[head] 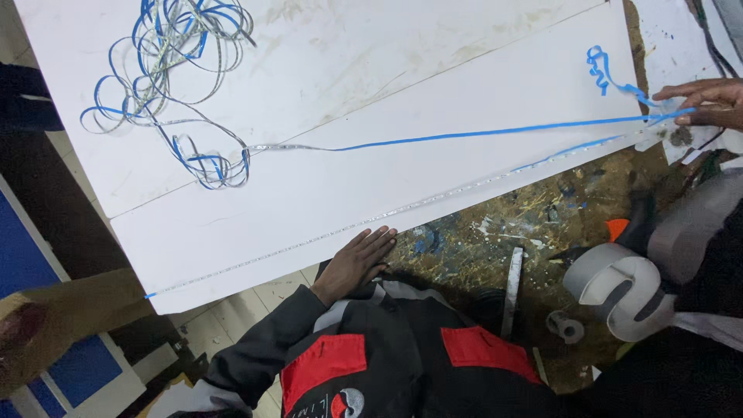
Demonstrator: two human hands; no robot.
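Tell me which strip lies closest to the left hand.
The silver strip, laid straight along the board's near edge just beyond the left hand. The blue strip runs farther up, from the tangle to the right hand.

A left hand (357, 261) lies flat, fingers spread, on the near edge of a white board (325, 193), pressing beside a thin silvery strip (371, 218) that runs along that edge. The right hand (708, 101) rests at the board's far end, fingertips on a taut blue ribbon (464, 136) that stretches across to a loose tangle of blue and silver loops (166, 73). A grey tape roll (615, 282) sits on the paint-stained bench (495, 232) beside the dark jacket with red patches (387, 356).
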